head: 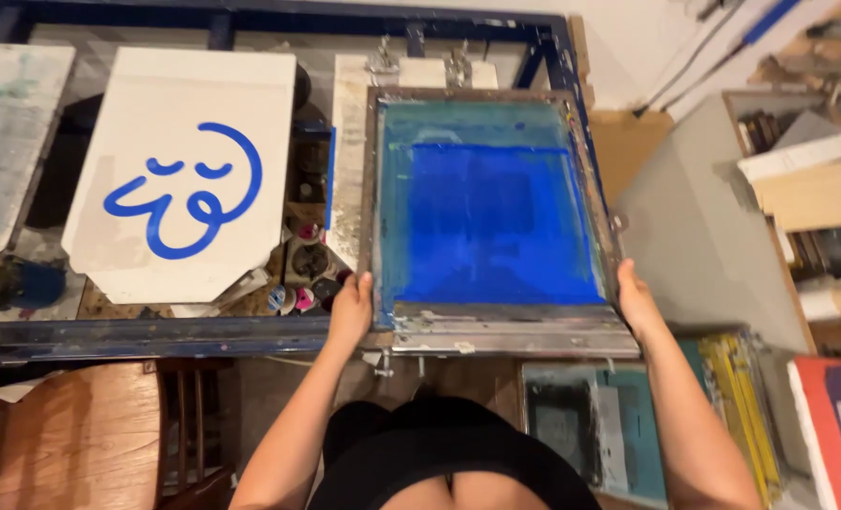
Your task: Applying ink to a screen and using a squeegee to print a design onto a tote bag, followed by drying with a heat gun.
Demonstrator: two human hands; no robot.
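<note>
Gripping the blue-inked screen frame point(492, 212) by its sides, left hand point(351, 307) and right hand point(636, 300); a printed board point(179, 175) lies alongside.

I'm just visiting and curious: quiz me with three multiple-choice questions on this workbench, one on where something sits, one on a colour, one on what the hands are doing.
1. Where is the white board with the drawn face?
A. left of the screen frame
B. right of it
C. under the chair

2. What colour is the ink on the screen?
A. red
B. blue
C. green

3. How do the hands stand?
A. both hang free
B. one holds a brush
C. each grips a frame side

Answers: 1 A, the white board lies left of the screen frame. 2 B, the ink is blue. 3 C, the left hand and right hand clasp opposite sides.
</note>
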